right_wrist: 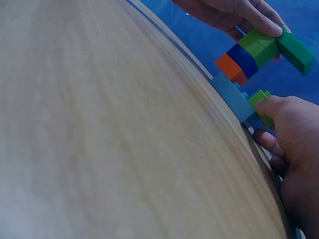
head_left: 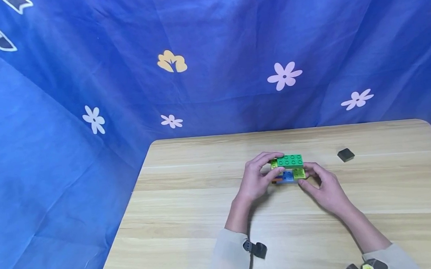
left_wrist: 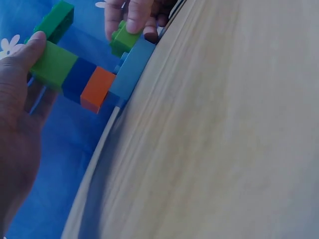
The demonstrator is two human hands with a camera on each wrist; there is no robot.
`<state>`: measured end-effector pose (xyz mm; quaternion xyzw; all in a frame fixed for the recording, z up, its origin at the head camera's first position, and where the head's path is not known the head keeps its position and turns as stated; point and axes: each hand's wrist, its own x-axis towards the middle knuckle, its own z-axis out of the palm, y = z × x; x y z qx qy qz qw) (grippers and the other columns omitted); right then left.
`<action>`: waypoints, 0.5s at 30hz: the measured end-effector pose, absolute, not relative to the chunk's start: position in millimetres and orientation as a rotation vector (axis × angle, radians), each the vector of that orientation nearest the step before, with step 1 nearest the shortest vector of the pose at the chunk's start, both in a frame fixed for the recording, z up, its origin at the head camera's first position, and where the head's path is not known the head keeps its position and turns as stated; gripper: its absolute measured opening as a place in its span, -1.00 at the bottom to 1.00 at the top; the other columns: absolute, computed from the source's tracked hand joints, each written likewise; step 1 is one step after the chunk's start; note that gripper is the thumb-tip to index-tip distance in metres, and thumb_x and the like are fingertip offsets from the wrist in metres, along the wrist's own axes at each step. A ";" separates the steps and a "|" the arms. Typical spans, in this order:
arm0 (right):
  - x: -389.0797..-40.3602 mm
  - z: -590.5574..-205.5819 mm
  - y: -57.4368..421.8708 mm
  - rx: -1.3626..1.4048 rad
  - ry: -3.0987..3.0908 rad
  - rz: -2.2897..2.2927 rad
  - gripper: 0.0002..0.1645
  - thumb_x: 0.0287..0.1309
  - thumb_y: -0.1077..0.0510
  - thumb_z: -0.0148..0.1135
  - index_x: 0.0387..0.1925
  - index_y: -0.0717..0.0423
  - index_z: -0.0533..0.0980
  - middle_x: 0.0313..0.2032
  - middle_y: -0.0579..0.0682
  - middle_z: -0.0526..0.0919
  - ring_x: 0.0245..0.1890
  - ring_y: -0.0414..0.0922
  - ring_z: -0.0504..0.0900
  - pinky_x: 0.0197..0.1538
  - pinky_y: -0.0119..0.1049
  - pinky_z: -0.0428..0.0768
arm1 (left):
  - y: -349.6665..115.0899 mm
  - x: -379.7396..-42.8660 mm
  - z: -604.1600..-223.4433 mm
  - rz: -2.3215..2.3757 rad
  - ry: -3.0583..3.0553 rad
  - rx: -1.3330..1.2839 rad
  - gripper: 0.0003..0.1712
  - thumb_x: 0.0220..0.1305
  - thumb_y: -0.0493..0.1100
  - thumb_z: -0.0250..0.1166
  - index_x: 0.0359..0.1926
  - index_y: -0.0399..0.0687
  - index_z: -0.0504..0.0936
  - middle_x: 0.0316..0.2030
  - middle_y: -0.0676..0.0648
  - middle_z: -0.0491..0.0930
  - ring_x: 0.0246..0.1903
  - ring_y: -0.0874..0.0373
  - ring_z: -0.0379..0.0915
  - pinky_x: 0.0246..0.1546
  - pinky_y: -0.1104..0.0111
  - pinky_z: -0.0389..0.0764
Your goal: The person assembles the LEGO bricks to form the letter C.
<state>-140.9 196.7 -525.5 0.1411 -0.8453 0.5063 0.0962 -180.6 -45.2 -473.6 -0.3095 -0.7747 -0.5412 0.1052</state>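
A built stack of toy building blocks stands on the table between both hands. Its base is a long light-blue block [left_wrist: 133, 68], with an orange block [left_wrist: 96, 89], a dark-blue block [left_wrist: 78, 79] and a light-green block [left_wrist: 53, 65] rising at the left end. A long green block [head_left: 290, 161] reaches out from the top toward the right. My left hand [head_left: 255, 181] grips the upper light-green block between thumb and fingers. At the base's right end sits a small lime-green block [head_left: 299, 173]; my right hand [head_left: 327, 190] pinches it, thumb on the near side.
A small black square piece [head_left: 346, 155] lies on the wooden table [head_left: 191, 219], right of and behind the stack. Behind the table's far edge hangs a blue curtain [head_left: 219, 76] with flower prints. Dark straps with cameras circle both sleeves.
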 end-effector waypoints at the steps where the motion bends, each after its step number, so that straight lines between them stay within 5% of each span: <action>1: -140.6 -525.8 196.8 0.412 -2.506 1.491 -0.45 0.28 0.27 0.48 0.26 0.16 0.53 -0.14 -0.03 0.72 -0.08 -0.22 0.65 0.26 -0.68 0.41 | -44.1 -180.5 -475.4 -1.613 -2.272 -0.905 -0.59 0.36 -0.20 0.46 0.21 -0.01 0.70 0.11 -0.01 0.71 0.11 0.23 0.62 0.15 0.33 0.69; 8: -138.2 -524.8 196.3 0.322 -2.446 1.508 -0.42 0.20 0.41 0.44 0.25 0.20 0.55 0.07 0.08 0.63 0.04 -0.08 0.56 0.18 -0.63 0.49 | -31.5 -176.2 -496.7 -2.069 -2.098 -0.770 -0.54 0.43 -0.33 0.37 0.31 -0.12 0.62 0.20 -0.19 0.64 0.10 0.11 0.65 0.12 0.18 0.73; 15: -149.5 -518.5 220.4 -0.129 -2.080 1.427 -0.77 0.28 0.42 0.31 -0.03 0.30 0.66 -0.12 -0.11 0.58 -0.23 -0.30 0.61 -0.14 -0.62 0.59 | -28.9 -174.3 -503.2 -2.183 -2.078 -0.648 -0.47 0.43 -0.34 0.36 0.38 -0.07 0.56 0.25 -0.19 0.61 0.10 0.10 0.62 0.20 0.19 0.65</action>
